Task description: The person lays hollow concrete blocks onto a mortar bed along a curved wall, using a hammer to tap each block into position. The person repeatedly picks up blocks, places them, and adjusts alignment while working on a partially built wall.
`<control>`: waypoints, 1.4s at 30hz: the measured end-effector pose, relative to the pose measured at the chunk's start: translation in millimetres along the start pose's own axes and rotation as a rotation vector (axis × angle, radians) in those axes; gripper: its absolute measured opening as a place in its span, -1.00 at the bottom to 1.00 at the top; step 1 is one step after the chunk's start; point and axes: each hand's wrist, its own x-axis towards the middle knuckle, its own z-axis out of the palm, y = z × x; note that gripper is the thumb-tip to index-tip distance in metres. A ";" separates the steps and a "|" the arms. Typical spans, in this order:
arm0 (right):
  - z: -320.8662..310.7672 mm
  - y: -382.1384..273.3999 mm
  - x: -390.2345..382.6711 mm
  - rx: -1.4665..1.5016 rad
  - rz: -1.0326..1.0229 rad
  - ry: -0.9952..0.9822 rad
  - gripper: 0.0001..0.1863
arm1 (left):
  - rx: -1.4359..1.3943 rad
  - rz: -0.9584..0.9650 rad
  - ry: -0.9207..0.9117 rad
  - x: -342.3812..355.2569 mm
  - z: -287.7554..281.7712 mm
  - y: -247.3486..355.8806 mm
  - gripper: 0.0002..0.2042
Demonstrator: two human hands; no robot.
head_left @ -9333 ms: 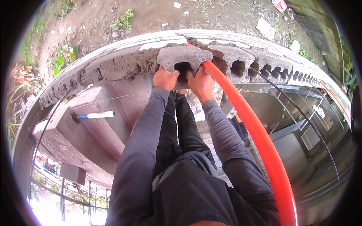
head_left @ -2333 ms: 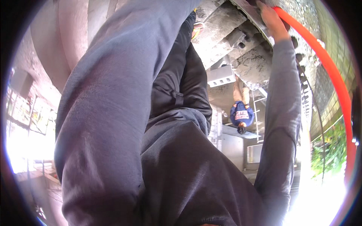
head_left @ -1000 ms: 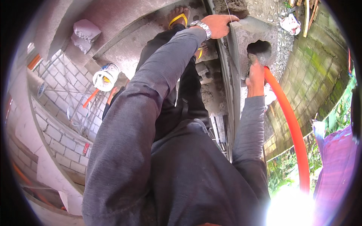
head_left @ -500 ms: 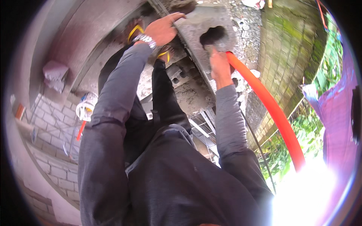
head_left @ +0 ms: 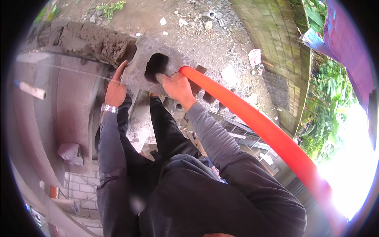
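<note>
A grey hollow concrete block (head_left: 136,59) with a dark hole through it lies in front of me, next to a wall top. My left hand (head_left: 115,91), with a metal-band watch at the wrist, has its fingers against the block's left end. My right hand (head_left: 178,87) is closed on the block's near side, its thumb by the hole. Just beyond its knuckles, an orange pipe (head_left: 252,112) rises from beside the block and passes over my right arm to the lower right. Where the pipe's far end goes is hidden.
Rough mortar (head_left: 92,41) runs along the wall top at left, with a thin string (head_left: 67,68) stretched nearby. Rubble (head_left: 221,23) covers the ground beyond. A mossy block wall (head_left: 268,43) stands at right. A ladder-like metal frame (head_left: 246,134) lies below my right arm.
The view has swung, so the block now appears farther left. My left hand, stretched out with a finger pointing before, now rests at the block's left end. My right hand stays at the block.
</note>
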 end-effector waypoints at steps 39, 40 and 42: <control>13.5 -8.5 -31.2 -0.056 -0.104 0.590 -0.35 | 0.330 0.059 -0.282 45.0 -31.9 -81.3 -0.40; 8.8 -5.8 -32.7 -0.088 -0.110 0.599 -0.33 | 0.429 0.135 -0.294 46.2 -28.8 -65.5 -0.35; -13.4 -15.7 -34.8 0.019 -0.051 0.595 -0.32 | 0.499 0.159 -0.305 47.2 -27.3 -57.0 -0.24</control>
